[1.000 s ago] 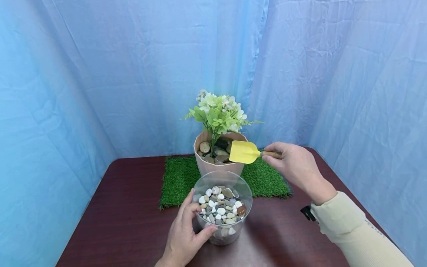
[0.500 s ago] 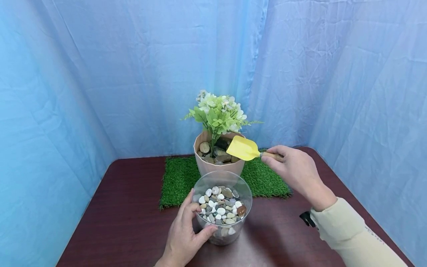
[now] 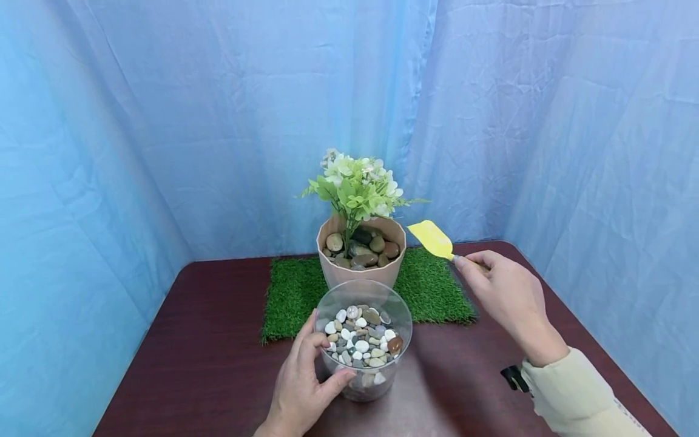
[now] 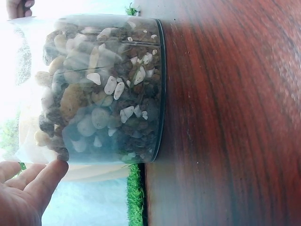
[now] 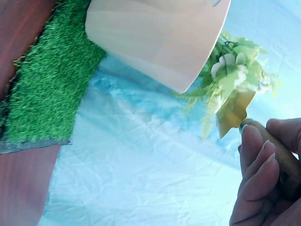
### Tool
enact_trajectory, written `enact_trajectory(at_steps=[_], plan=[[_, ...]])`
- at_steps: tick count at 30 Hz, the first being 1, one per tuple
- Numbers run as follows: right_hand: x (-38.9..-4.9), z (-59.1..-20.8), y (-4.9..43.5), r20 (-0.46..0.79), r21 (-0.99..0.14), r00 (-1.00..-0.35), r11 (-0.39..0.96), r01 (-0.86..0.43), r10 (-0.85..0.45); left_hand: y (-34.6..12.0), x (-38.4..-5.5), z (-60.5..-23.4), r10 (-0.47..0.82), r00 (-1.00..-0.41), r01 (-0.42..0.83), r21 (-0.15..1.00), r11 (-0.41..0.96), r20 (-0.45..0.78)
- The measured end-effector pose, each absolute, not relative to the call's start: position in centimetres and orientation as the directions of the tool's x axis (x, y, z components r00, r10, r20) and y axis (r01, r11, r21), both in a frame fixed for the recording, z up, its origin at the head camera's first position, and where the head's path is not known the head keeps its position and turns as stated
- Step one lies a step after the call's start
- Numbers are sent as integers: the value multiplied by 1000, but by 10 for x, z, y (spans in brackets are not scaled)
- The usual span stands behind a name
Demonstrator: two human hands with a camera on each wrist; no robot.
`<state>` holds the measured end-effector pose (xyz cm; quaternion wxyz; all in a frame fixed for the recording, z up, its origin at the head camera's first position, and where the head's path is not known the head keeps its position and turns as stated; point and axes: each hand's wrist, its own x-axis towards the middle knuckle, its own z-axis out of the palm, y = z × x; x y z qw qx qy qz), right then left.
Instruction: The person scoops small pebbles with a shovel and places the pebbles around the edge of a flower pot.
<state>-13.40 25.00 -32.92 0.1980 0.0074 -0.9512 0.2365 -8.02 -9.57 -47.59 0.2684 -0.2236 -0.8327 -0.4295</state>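
My right hand [image 3: 505, 291] grips the wooden handle [image 5: 282, 165] of a small yellow hand shovel [image 3: 431, 238]. Its blade hangs in the air to the right of the beige flowerpot [image 3: 357, 278], and no stones show on it. White flowers with green leaves [image 3: 355, 185] rise from the pot among large river stones [image 3: 363, 259]. In front of the pot stands a clear plastic container [image 3: 364, 391] partly filled with white, grey and brown pebbles [image 3: 360, 346]. My left hand [image 3: 306, 370] holds that container by its left side, thumb in front and fingers at the rim.
Under the flowerpot lies a mat of artificial grass [image 3: 295, 297] on the dark red wooden table [image 3: 213, 340]. Blue cloth curtains [image 3: 246, 121] hang close behind and on both sides of the table.
The right hand has drawn the hand shovel rightward, away from over the flowerpot's rim, and its blade has tilted. More brown stones show at the pot's right side. The left hand stays put.
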Motion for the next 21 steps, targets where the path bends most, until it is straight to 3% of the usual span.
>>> enact_trajectory(at_steps=[5, 21], plan=[[-128, -347, 260, 393, -401, -915, 912, -84, 89, -96, -80, -476, 139, -759, 598, 595, 538, 637], [-130, -422, 244, 205, -219, -972, 973, 71, 118, -95, -80, -475, 144, -767, 595, 609, 524, 625]])
